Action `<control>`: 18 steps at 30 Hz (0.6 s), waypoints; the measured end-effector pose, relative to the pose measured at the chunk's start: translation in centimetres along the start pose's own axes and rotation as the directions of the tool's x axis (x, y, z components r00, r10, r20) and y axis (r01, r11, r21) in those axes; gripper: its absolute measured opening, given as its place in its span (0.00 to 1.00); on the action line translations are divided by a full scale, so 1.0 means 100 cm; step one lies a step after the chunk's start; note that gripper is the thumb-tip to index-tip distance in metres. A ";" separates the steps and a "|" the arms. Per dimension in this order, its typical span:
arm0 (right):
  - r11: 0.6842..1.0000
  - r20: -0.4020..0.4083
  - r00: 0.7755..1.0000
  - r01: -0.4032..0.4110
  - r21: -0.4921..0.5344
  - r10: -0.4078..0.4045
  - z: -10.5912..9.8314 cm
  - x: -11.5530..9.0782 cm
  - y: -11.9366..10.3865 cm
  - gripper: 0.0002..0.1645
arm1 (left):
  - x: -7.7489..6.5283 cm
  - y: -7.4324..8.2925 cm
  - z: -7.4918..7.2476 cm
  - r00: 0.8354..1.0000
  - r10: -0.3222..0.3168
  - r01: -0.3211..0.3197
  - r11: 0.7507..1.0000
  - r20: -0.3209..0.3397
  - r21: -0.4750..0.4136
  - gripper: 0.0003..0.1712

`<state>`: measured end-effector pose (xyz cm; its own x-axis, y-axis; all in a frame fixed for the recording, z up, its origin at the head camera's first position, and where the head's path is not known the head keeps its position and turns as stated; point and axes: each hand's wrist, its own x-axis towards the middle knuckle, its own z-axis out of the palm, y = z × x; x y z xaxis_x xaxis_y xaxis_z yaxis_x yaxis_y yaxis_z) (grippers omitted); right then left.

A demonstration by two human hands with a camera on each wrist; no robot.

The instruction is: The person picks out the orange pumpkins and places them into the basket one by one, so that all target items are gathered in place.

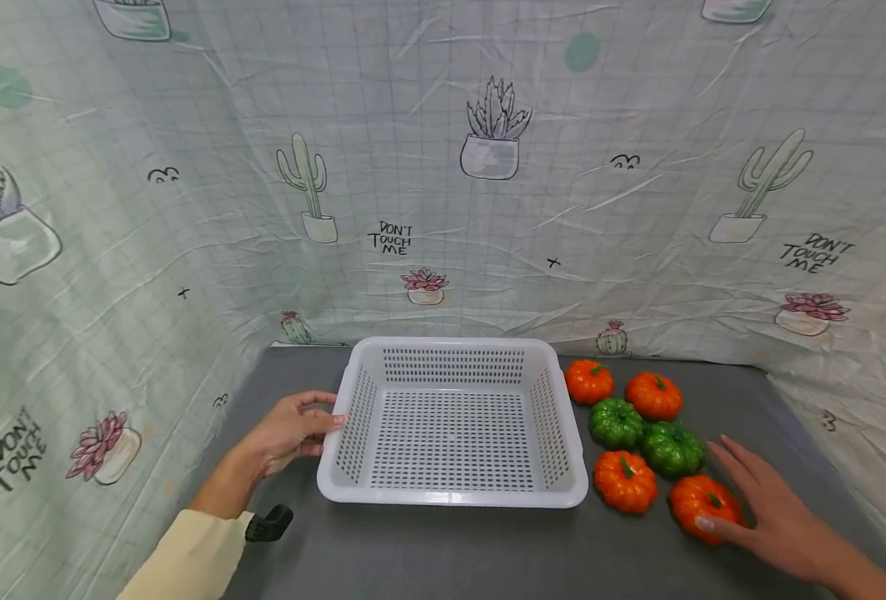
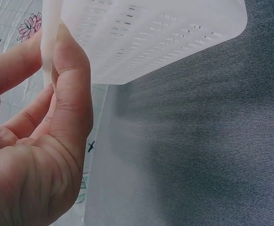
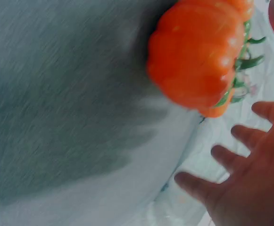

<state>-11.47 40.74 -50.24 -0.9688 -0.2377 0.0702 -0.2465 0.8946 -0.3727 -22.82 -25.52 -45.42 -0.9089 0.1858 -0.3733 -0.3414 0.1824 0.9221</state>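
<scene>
A white perforated plastic basket sits in the middle of the grey table. At its left side my left hand pinches the rim between thumb and fingers; the left wrist view shows the thumb against the basket's wall. To the right, my right hand spreads over the nearest orange mini pumpkin, thumb on its near side and fingers beyond it. In the right wrist view the fingers are apart and uncurled, with a gap to that pumpkin.
Beside the basket lie more orange pumpkins and two green ones, clustered close together. A black strap shows at the left sleeve. A cactus-print sheet hangs behind and around the table.
</scene>
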 end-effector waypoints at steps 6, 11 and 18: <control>0.998 0.037 0.998 0.045 0.052 -0.047 0.009 -0.007 0.022 0.60 | 0.001 -0.001 0.002 1.000 -0.009 0.009 1.000 -0.018 0.007 0.40; 0.996 0.056 0.996 0.064 0.063 -0.068 0.011 -0.010 0.029 0.58 | 0.001 0.000 0.004 1.000 -0.009 0.009 1.000 -0.023 0.012 0.39; 0.998 0.230 0.971 -0.065 -0.001 0.064 0.001 0.002 0.022 0.58 | 0.000 0.000 0.003 1.000 -0.010 0.010 1.000 -0.026 0.009 0.38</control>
<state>-12.21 42.56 -51.15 -0.9507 -0.2607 -0.1680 -0.1828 0.9086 -0.3756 -22.77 -25.17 -45.45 -0.9116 0.1586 -0.3793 -0.3481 0.1931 0.9173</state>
